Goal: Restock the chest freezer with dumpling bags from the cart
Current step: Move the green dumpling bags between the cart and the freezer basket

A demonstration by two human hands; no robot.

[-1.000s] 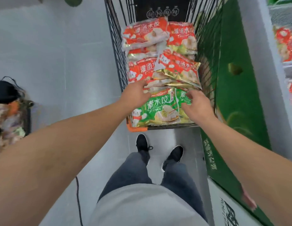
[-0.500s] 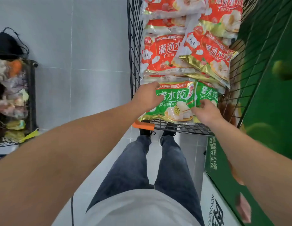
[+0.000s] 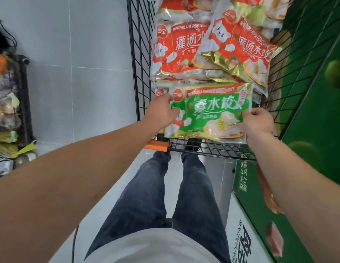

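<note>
Green-panelled cabinet (image 3: pixel 315 103), right of frame: probably the chest freezer; interior out of view.
Wire cart (image 3: pixel 140 54), alongside: loaded with red dumpling bags (image 3: pixel 176 52) stacked flat, overlapping.
Green dumpling bag (image 3: pixel 212 112), nearest end of cart, topmost: gripped at both short edges, apparently to lift level clear of the stack.
Left hand (image 3: pixel 161 112): fingers curled round left edge.
Right hand (image 3: pixel 258 120): fingers and thumb pinching right edge.

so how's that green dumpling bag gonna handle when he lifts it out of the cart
The green bag will probably sag some, being soft film held at both ends by the left hand and right hand. Its glossy film may be slippery. Lumpy contents suggest some weight.
</note>
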